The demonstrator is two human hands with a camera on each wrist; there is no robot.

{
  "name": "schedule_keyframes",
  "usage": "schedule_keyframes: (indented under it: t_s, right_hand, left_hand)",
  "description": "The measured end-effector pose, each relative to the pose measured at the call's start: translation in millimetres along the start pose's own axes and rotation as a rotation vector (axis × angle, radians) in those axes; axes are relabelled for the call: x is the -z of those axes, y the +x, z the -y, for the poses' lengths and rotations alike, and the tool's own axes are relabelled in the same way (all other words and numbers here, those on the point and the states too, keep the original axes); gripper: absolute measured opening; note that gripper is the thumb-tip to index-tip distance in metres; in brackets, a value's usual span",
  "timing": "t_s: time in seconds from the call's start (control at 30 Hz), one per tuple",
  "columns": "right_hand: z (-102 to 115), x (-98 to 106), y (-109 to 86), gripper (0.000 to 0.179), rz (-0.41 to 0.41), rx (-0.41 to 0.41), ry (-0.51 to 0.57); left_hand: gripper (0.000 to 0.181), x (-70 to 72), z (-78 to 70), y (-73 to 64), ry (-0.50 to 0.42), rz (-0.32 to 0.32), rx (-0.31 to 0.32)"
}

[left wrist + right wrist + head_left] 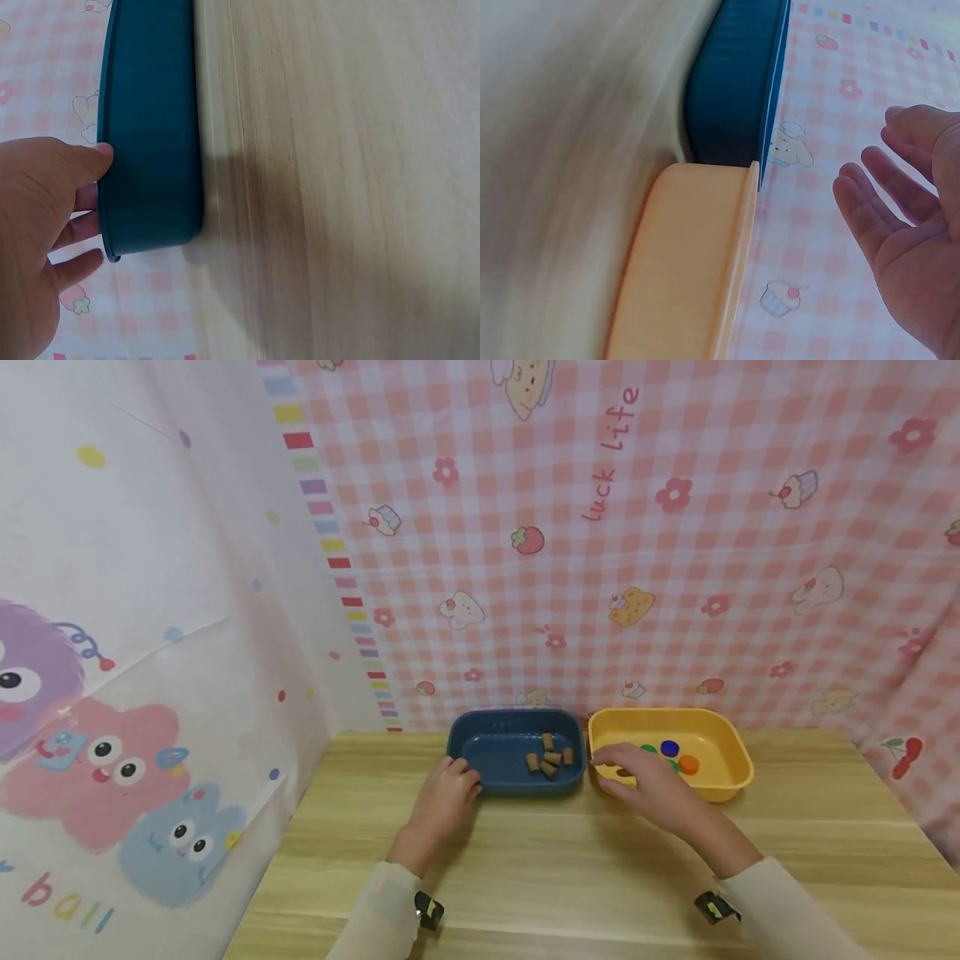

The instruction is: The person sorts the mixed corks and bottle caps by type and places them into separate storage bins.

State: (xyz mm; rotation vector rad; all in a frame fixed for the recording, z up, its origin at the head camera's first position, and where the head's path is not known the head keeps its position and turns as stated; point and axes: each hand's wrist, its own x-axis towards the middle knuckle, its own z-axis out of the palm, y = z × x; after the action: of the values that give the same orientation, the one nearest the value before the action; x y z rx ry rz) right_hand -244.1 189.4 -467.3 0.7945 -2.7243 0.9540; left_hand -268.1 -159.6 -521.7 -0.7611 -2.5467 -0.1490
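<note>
My left hand [444, 797] holds the near left corner of a dark blue plastic tray [480, 792]. In the left wrist view the thumb [97, 159] lies on the tray's rim, with the other fingers at the far side of that rim. Several small brown cork-like cylinders [552, 758] lie in the tray's right half. My right hand [651, 783] hovers over the left part of a yellow tray [727, 777], its fingers loosely bent and nothing between them. Blue [670, 748], orange [688, 765] and green round pieces lie in that tray, partly hidden by the hand.
Both trays stand side by side at the back of a wooden table [570, 877], close to a pink checked cloth [480, 560] that hangs behind it. A white cloth with cartoon figures [112, 760] hangs on the left. Each wrist wears a small black device [429, 911].
</note>
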Motion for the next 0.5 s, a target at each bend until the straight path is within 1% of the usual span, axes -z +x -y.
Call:
schedule_keyframes:
  t_s: [0.07,0.2,0.33,0.4,0.5]
  right_hand:
    - [-0.5,1.9,-10.4,0.029,-0.025,-0.007,-0.014]
    - [-4.1,3.4,-29.0,0.028,-0.094,0.02,-0.054]
    - [-9.4,3.4,-46.5,0.029,-0.197,0.042,-0.11]
    - [-12.0,3.8,-55.0,0.03,-0.246,0.044,-0.164]
    - [-14.7,5.7,-67.0,0.033,-0.282,0.024,-0.219]
  left_hand:
    - [0.011,-0.3,-0.4,-1.7,-0.03,-0.019,0.011]
    - [0.024,0.8,-0.2,-7.0,-0.072,-0.05,0.041]
    - [0.038,3.5,-1.0,-13.8,-0.055,-0.064,0.054]
    - [0.044,4.9,-1.9,-17.7,-0.043,-0.065,0.055]
    - [0.05,7.1,-4.1,-24.4,-0.032,-0.056,0.059]
